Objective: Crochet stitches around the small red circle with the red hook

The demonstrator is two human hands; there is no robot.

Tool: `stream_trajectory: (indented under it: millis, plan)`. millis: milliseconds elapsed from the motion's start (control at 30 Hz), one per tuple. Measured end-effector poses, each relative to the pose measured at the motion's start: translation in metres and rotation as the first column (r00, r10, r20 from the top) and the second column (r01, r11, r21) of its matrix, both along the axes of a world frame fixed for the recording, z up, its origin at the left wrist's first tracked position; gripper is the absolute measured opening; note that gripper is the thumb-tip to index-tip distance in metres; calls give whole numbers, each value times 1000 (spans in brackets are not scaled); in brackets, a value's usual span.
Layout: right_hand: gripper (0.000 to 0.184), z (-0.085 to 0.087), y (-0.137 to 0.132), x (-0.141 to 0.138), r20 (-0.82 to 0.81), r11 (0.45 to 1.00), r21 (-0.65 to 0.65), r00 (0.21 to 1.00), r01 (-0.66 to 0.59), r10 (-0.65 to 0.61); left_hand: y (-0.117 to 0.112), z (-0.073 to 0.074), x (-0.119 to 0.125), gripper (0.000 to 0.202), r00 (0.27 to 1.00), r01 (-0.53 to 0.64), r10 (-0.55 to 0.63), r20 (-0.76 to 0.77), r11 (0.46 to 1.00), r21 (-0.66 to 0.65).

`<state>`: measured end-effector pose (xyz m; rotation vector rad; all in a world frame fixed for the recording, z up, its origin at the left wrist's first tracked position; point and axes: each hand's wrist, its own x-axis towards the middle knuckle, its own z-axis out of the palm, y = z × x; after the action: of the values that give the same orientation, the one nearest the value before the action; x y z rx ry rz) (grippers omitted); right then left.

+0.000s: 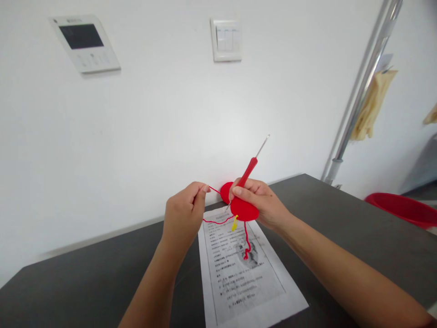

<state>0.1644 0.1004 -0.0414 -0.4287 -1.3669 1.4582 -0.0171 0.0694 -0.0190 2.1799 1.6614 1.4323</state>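
Observation:
My right hand [256,196] is closed round a crochet hook [248,171] with a red handle; its metal end points up and to the right. The same hand grips a round red crocheted piece [245,209]. A yellow stitch marker [234,223] hangs from the piece's lower edge, and a red yarn tail dangles below. My left hand [186,212] pinches red yarn [215,189] between thumb and fingers. That strand runs toward a red ball of yarn [226,192] behind my right hand, and another strand loops from my left hand to the piece.
A printed sheet [239,291] lies under my hands on the dark table [102,278]. The white wall behind carries a panel with a screen [85,43] and a light switch [227,40]. At the right are a metal pole [363,86], a hanging yellowish cloth [373,105] and a red basin [403,207].

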Motion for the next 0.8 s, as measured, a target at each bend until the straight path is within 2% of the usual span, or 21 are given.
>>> stream_trajectory:
  millis: [67, 100, 167, 200, 233, 267, 333, 400, 500, 567, 700, 800]
  plan:
    - [36, 4, -1, 4, 27, 998, 2, 997, -67, 67, 4, 0, -3, 25, 994, 98, -91, 59, 985, -141]
    - [36, 6, -1, 6, 43, 995, 2, 994, -101, 101, 6, 1, -4, 26, 979, 189, -164, 121, 952, -240]
    - [34, 9, -1, 11, 85, 988, -7, 984, -155, 155, 9, 2, -5, 26, 897, 403, -286, 336, 841, -361]
    - [34, 10, -1, 13, 101, 985, -15, 980, -170, 171, 9, 2, -3, 28, 826, 502, -311, 471, 787, -359]
    - [34, 11, -1, 14, 113, 984, -25, 977, -178, 180, 10, 2, -1, 31, 731, 566, -301, 613, 769, -297]
    - [34, 11, 0, 15, 120, 983, -37, 976, -180, 183, 9, 1, 3, 36, 605, 609, -269, 749, 762, -218]
    - [33, 11, 2, 15, 111, 984, -59, 978, -169, 175, 7, 0, 14, 45, 384, 697, -211, 899, 704, -133]
    - [34, 10, 3, 15, 96, 985, -79, 982, -152, 160, 3, -3, 25, 49, 272, 742, -167, 948, 664, -96]
    - [37, 9, 5, 14, 86, 988, -91, 987, -127, 134, -2, -6, 38, 57, 183, 789, -127, 975, 610, -69]
    - [39, 9, 6, 15, 93, 988, -88, 986, -127, 135, -3, -5, 40, 55, 140, 783, -99, 985, 620, -49]
    - [41, 10, 8, 19, 147, 993, -52, 983, -107, 114, -3, 2, 33, 45, 59, 720, -65, 996, 694, 3]
    - [41, 9, 7, 17, 280, 995, 94, 960, -15, -12, -7, 10, 25, 43, -32, 733, -109, 993, 674, 98]
